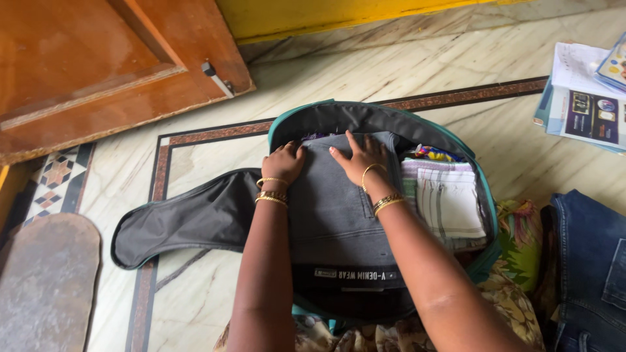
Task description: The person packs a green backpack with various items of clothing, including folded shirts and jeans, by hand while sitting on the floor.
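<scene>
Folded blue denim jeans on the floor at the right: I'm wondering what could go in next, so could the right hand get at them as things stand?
Probably yes: the folded blue denim jeans lie uncovered beside the open bag, and nothing blocks the right hand, which holds nothing.

folded trousers (pixel 339 215) in open bag (pixel 391 120), folded cloths (pixel 447 199) right, jeans (pixel 590 261) farther right

A brown wooden door (pixel 85 65) stands at the top left, with a yellow strip (pixel 313 16) beside it. Papers and booklets (pixel 583 98) lie on the marble floor (pixel 391 72) at the right. Blue jeans (pixel 590 261) lie at the bottom right, near a flowery cloth (pixel 521 241).
</scene>
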